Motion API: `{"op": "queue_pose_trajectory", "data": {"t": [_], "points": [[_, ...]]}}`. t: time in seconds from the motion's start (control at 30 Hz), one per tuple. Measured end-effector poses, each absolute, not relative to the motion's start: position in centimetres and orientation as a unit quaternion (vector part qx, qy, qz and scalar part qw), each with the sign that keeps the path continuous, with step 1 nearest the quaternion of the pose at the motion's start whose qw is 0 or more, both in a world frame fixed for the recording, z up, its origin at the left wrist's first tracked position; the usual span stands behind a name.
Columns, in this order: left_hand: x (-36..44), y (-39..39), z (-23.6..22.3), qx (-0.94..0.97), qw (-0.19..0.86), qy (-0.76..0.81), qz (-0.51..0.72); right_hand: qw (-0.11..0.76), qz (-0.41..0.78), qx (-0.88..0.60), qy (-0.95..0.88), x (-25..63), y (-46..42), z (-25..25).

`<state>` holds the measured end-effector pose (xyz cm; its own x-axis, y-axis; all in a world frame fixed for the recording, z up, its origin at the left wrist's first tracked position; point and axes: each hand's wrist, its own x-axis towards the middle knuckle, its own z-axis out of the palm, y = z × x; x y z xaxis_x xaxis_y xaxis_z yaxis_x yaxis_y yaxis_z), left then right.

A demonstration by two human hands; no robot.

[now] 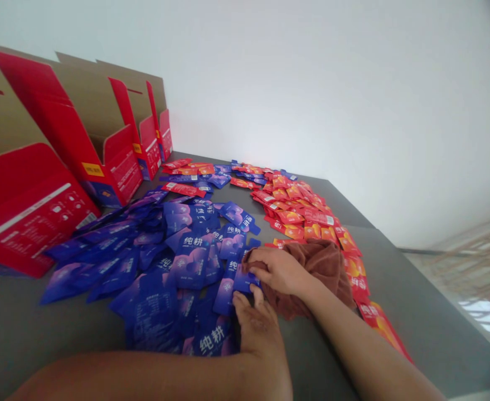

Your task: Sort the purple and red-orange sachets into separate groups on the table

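my right hand (279,271) is curled closed on the brown cloth (326,270); my half-curled left hand (248,301) touches a blue packet (243,283), grip unclear, right of blue packets (191,262) reading "纯耕".

Grey table (399,312) with blue packets (192,259), red packets (299,211), boxes (119,167), brown cloth (324,273).

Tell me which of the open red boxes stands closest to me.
The leftmost box, cut off by the picture's left edge; the other boxes stand beyond it, toward the wall.
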<state>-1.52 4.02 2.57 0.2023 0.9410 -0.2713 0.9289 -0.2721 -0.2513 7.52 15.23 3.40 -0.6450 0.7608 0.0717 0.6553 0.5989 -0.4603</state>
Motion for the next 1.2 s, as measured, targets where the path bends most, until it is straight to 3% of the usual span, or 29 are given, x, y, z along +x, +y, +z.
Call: {"op": "queue_pose_trajectory", "data": {"t": [0.17,0.4,0.73,0.97,1.2], "points": [[-1.9,3.7,2.9,-0.781,0.022,-0.600,0.173,0.119,0.152,-0.482,-0.855,8.4,16.4,3.4],[-1.7,3.2,1.6,-0.772,0.032,-0.625,0.113,0.141,0.231,-0.369,-0.889,7.1,14.7,3.6],[-1.3,3.0,0.6,-0.766,0.070,-0.633,0.087,0.153,0.208,-0.477,-0.840,8.6,16.3,2.9],[-1.7,3.1,0.3,-0.769,0.040,-0.631,0.092,0.136,0.221,-0.519,-0.814,8.7,15.0,3.2],[-3.4,4.3,0.5,-0.760,-0.029,-0.633,0.140,0.233,0.294,-0.481,-0.792,5.7,13.8,2.8]]}}
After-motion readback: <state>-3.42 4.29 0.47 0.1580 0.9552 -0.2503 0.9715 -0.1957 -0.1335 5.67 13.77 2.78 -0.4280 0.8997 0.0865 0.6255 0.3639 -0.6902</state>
